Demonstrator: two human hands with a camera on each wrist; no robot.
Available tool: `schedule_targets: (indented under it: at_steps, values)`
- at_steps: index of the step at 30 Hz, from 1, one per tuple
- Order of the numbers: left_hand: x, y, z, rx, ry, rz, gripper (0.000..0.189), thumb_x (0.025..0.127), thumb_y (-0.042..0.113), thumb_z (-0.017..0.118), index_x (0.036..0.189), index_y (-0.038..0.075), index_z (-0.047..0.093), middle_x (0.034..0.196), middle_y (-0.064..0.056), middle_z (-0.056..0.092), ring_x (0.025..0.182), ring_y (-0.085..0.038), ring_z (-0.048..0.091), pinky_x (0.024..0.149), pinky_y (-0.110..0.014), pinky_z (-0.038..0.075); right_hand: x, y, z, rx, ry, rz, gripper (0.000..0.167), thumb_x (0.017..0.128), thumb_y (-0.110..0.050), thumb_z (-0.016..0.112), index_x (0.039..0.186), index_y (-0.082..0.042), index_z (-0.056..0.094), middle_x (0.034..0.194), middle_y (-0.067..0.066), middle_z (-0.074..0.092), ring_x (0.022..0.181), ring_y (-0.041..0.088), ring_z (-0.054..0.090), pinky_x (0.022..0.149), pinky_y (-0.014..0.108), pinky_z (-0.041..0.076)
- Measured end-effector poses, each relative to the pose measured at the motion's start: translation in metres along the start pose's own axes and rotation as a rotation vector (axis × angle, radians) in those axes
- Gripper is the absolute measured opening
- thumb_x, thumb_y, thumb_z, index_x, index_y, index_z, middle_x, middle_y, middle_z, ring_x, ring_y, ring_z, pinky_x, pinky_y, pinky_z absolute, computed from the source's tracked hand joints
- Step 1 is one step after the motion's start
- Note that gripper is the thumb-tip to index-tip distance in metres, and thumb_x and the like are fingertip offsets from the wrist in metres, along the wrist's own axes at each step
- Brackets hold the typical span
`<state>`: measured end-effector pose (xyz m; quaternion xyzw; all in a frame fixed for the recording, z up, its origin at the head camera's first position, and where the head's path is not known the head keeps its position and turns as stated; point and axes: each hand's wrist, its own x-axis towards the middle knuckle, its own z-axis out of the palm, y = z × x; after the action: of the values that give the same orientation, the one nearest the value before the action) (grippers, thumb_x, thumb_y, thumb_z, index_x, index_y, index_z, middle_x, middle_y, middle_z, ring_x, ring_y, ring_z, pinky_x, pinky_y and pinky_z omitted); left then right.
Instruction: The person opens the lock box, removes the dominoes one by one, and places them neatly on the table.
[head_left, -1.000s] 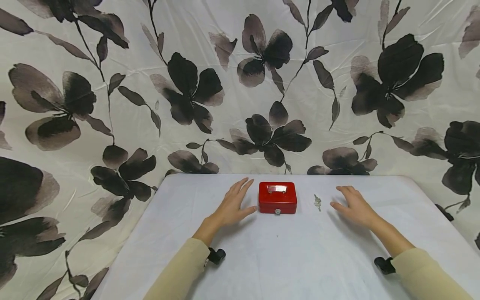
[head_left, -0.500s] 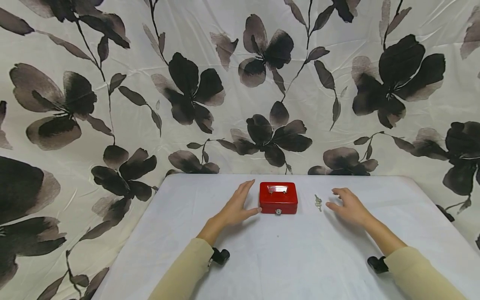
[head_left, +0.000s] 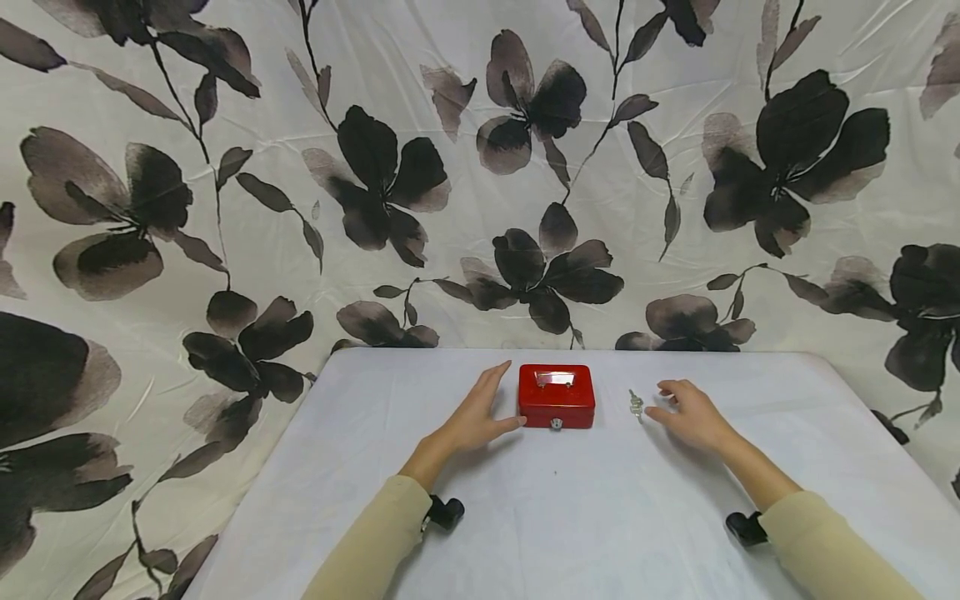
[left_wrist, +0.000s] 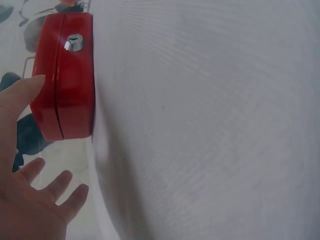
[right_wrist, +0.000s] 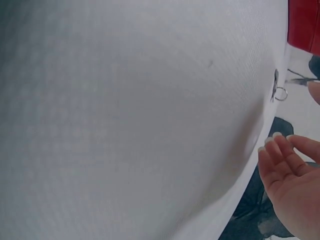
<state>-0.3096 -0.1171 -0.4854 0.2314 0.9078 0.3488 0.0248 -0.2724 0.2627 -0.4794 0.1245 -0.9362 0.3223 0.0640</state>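
Observation:
A red cash box (head_left: 557, 398) with its lid down stands near the table's far edge, a handle on top and a silver lock (left_wrist: 74, 42) in its front. My left hand (head_left: 468, 421) is spread at the box's left side, its thumb tip at the front left corner; whether it touches I cannot tell. To the right of the box lie small keys on a ring (head_left: 636, 404), also seen in the right wrist view as keys (right_wrist: 275, 86). Just right of them hovers my right hand (head_left: 692, 417), fingers loosely bent, thumb tip close to the keys, holding nothing.
The table (head_left: 570, 517) is covered in white cloth. Behind it hangs a white curtain (head_left: 480, 200) printed with dark flowers. Both wrists wear black cameras, such as the left wrist camera (head_left: 447, 512).
My right hand has moved left towards the keys, its fingers bending a little more. My left hand has shifted slightly right, closer to the cash box. The box and keys have stayed put.

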Motion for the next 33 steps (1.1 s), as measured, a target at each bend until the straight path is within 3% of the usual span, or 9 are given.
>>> schedule_targets:
  at_steps: [13, 20, 33]
  values:
    - [0.004, 0.000, 0.003, -0.102, -0.001, -0.034, 0.100, 0.085, 0.031, 0.084, 0.163, 0.019, 0.021, 0.163, -0.014, 0.032, 0.143, -0.034, 0.042, 0.111, -0.054, 0.042, 0.003, -0.003, 0.003, -0.013, -0.022, 0.027, 0.053, 0.095, -0.020, 0.071, 0.126, 0.019, 0.056, 0.108, 0.026, 0.065, 0.098, 0.038, 0.062, 0.088, 0.055, 0.049]
    - [0.005, 0.000, 0.004, -0.132, -0.006, -0.044, 0.102, 0.084, 0.028, 0.085, 0.162, 0.012, 0.022, 0.161, -0.015, 0.034, 0.142, -0.033, 0.043, 0.112, -0.054, 0.041, 0.008, -0.005, 0.005, -0.016, -0.057, 0.063, 0.054, 0.094, -0.020, 0.071, 0.124, 0.021, 0.055, 0.106, 0.026, 0.066, 0.097, 0.038, 0.064, 0.089, 0.055, 0.051]
    - [0.010, 0.007, 0.008, -0.197, -0.011, -0.095, 0.102, 0.081, 0.024, 0.089, 0.160, 0.007, 0.027, 0.158, -0.011, 0.039, 0.135, -0.030, 0.050, 0.104, -0.044, 0.051, 0.014, -0.006, 0.004, -0.016, -0.071, 0.092, 0.047, 0.091, -0.019, 0.072, 0.118, 0.018, 0.061, 0.098, 0.018, 0.066, 0.089, 0.030, 0.062, 0.082, 0.045, 0.050]
